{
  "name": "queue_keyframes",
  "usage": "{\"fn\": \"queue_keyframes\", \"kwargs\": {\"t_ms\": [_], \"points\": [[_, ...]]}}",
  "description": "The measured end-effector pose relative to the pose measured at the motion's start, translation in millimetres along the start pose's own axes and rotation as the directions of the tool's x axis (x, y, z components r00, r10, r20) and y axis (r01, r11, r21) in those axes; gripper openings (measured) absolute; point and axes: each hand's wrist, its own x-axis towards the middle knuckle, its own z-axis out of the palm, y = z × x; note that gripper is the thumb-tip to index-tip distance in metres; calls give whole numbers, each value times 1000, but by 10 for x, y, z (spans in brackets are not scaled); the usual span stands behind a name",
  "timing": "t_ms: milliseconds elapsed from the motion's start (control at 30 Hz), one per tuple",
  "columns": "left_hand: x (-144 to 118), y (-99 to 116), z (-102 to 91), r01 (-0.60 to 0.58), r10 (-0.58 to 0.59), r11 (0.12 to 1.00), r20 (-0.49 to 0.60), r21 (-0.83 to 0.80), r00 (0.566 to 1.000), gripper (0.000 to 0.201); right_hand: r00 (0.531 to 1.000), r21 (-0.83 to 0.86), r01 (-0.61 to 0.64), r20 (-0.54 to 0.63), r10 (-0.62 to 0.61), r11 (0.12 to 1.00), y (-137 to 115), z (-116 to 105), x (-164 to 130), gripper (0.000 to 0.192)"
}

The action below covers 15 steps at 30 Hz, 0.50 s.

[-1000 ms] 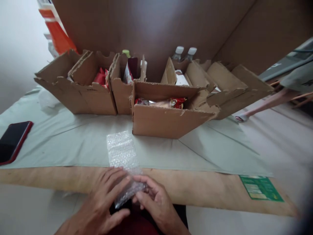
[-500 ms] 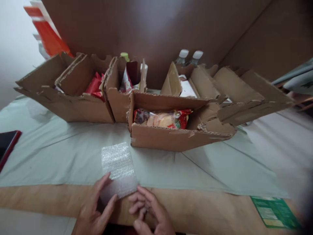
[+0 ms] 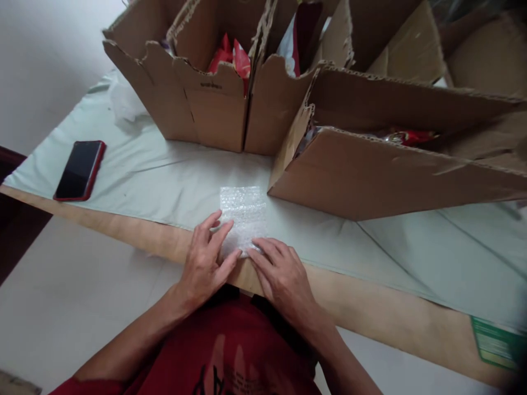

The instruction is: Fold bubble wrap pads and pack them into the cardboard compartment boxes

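- I see bubble wrap (image 3: 244, 213) on the counter (image 3: 370, 299), one o'clock from the left hand (image 3: 206, 260), eleven from the right hand (image 3: 285, 273).
- Left: fingers spread apart, tips touching the wrap.
- Right: fingertips on its five o'clock corner; pinching, I cannot tell.

On my feed, a pale cloth (image 3: 197, 175) covers the surface (image 3: 370, 307), short of its brown front strip (image 3: 164, 237). On the cloth lie a phone (image 3: 80, 171), bubble wrap (image 3: 244, 211), crumpled plastic (image 3: 124, 103) and boxes (image 3: 358, 181); on the strip, toward my right, a card (image 3: 496, 343).
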Motion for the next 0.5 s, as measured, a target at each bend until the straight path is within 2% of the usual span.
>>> {"fn": "queue_keyframes", "kwargs": {"t_ms": [67,133,267,400,500], "points": [[-76,-21,-76,-34,34,999,-11,1,999,46,999,-5,-3,-36,3,1000,-1,-2,13,25],[-152,-41,-122,-76,76,997,26,2,997,41,999,2,-7,-39,7,1000,0,-7,24,24],[-223,-55,-86,-122,119,992,117,26,986,31,1000,-63,-14,-6,14,998,10,16,53,29],[-188,-48,-19,-103,98,993,98,53,990,26,998,-90,-20,-69,14,996,17,36,103,22],[-153,-38,-51,-115,120,991,76,-61,990,26,997,19,-29,-69,31,999,2,-9,125,18]]}}
